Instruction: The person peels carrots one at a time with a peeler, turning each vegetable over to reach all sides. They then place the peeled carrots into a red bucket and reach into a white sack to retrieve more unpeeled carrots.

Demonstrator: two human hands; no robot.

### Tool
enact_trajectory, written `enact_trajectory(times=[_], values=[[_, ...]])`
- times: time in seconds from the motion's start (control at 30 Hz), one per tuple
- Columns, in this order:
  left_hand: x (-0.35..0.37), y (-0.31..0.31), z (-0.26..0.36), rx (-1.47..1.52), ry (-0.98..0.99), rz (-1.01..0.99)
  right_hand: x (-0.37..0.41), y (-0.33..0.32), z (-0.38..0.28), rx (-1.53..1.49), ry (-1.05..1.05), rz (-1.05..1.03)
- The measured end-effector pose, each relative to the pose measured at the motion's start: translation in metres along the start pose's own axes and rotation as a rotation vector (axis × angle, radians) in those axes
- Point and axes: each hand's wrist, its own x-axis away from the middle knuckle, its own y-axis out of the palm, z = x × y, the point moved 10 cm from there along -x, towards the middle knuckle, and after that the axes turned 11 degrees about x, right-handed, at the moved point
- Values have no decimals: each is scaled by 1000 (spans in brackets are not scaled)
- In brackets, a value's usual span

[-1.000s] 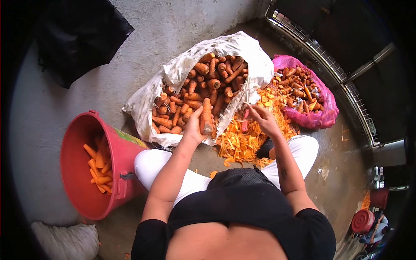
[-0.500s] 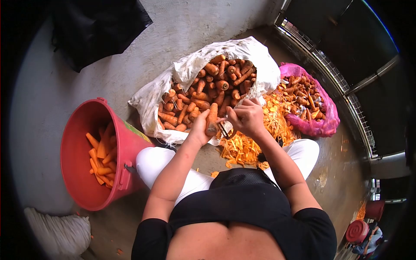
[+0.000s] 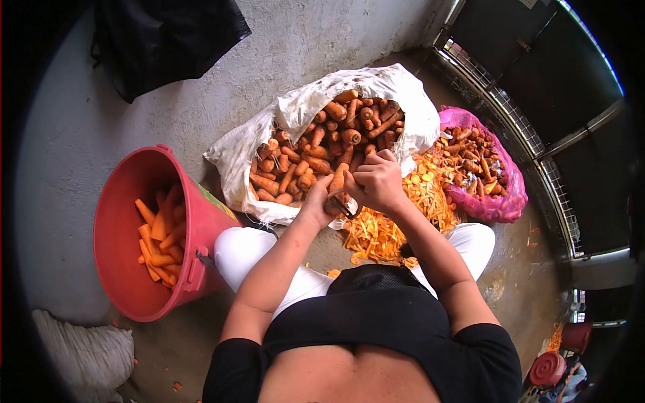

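Note:
My left hand (image 3: pixel 317 205) is closed around a carrot (image 3: pixel 339 177) that points up and away from me. A peeler (image 3: pixel 349 207) lies across the carrot's lower part, gripped by my right hand (image 3: pixel 377 181). Both hands are close together in front of the white sack (image 3: pixel 235 151), whose opening shows many unpeeled carrots (image 3: pixel 316 153). Orange peelings (image 3: pixel 376 235) are heaped on the floor below and to the right of my right hand.
A red bucket (image 3: pixel 127 269) with peeled carrots (image 3: pixel 160 232) stands at left. A pink bag (image 3: pixel 507 205) of carrot scraps lies at right. A black bag (image 3: pixel 168 47) is by the wall, a pale sack (image 3: pixel 87 352) at lower left. A person (image 3: pixel 572 383) is far off at lower right.
The peeler has moved down to the carrot's near end, and the carrot has tilted slightly. My right hand has shifted a little left. The whole view has shifted slightly.

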Motion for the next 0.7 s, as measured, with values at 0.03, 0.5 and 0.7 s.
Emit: enact_trajectory(times=[0.03,0.5,0.7], values=[[0,-1,0,-4,3,9,-1,0,0,-4,1,-2],[8,1,-17,-35,53,89,9,15,2,-127,-84,-108],[19,1,-29,-285,-57,-5,19,39,77,55,112,-152]])
